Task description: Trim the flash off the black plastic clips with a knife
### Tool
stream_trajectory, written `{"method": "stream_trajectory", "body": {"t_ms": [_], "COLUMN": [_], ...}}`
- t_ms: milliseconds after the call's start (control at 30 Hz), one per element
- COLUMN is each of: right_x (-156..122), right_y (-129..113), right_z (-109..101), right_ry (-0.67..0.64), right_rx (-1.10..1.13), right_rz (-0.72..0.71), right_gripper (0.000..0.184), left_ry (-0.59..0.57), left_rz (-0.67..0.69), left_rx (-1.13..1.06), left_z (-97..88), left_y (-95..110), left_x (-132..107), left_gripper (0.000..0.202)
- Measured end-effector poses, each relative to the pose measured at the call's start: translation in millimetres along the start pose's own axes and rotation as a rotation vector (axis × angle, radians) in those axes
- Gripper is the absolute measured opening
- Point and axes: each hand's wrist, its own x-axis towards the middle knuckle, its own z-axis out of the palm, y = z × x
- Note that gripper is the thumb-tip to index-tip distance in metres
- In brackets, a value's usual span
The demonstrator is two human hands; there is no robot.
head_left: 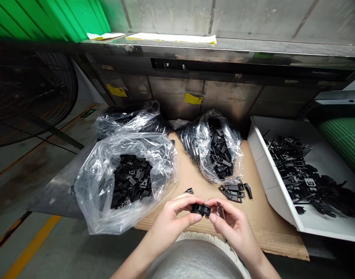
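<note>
My left hand (173,219) and my right hand (234,224) meet low in the middle of the view, both pinched on one small black plastic part (200,209) held between the fingertips. A thin grey metal piece (220,211) shows against my right fingers. Just beyond the hands, loose black plastic pieces (235,190) lie on the cardboard sheet (253,217). One tiny black piece (189,190) lies near my left fingers.
A clear bag of small black parts (128,182) stands open at the left, another bag (215,149) at centre, a third (128,118) behind. A white tray (270,182) with black parts sits at right. A large fan (29,97) stands far left.
</note>
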Motion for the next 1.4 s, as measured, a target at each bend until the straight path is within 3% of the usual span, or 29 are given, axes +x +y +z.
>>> {"method": "stream_trajectory", "body": {"t_ms": [200, 367, 433, 500, 533, 600, 667, 733, 867, 1033, 1167, 1267, 1400], "right_x": [0.8, 6.2, 10.0, 14.1, 16.2, 20.3, 25.2, 31.4, 47.1, 63.4, 67.8, 64.1, 47.3], "right_y": [-2.1, 5.2, 10.7, 17.6, 21.5, 30.0, 38.7, 46.6, 60.3, 85.3, 104.3, 100.3, 68.7], "right_z": [1.3, 3.3, 3.7, 4.0, 4.2, 4.6, 4.8, 5.0, 9.7, 25.4, 28.5, 22.6, 18.6], "right_ry": [-0.008, -0.008, 0.002, 0.008, 0.009, 0.007, -0.002, -0.006, -0.007, -0.057, -0.048, -0.007, 0.044], "right_rx": [-0.073, -0.212, -0.258, -0.285, -0.302, -0.345, -0.399, -0.472, -0.677, -0.885, -0.898, -0.812, -0.619], "right_rz": [-0.030, 0.055, 0.064, 0.058, 0.055, 0.045, 0.039, 0.042, 0.087, 0.152, 0.172, 0.142, 0.014], "right_gripper": [0.017, 0.017, 0.019, 0.020, 0.020, 0.021, 0.021, 0.023, 0.028, 0.022, 0.018, 0.017, 0.015], "left_ry": [0.024, 0.164, 0.359, 0.708, 0.822, 0.953, 0.992, 0.971, 0.856, 0.681, 0.571, 0.482, 0.309], "left_rz": [0.015, 0.025, 0.031, 0.026, 0.024, 0.009, 0.000, 0.014, 0.073, 0.120, 0.122, 0.094, 0.020], "left_rx": [0.034, 0.155, 0.268, 0.421, 0.454, 0.499, 0.546, 0.581, 0.561, 0.489, 0.428, 0.362, 0.230], "left_z": [-2.0, -19.5, -42.1, -72.6, -88.6, -116.2, -131.8, -132.9, -109.4, -80.9, -64.0, -50.3, -27.5], "left_y": [-1.5, -6.0, -13.7, -25.5, -32.3, -45.9, -57.2, -64.6, -66.2, -47.4, -32.7, -29.7, -31.6], "left_x": [0.5, -0.5, 1.7, 5.0, 6.5, 8.5, 8.8, 8.3, 9.1, 9.6, 7.1, 7.3, 13.0], "left_gripper": [0.020, 0.019, 0.019, 0.024, 0.028, 0.033, 0.031, 0.029, 0.027, 0.020, 0.015, 0.014, 0.015]}}
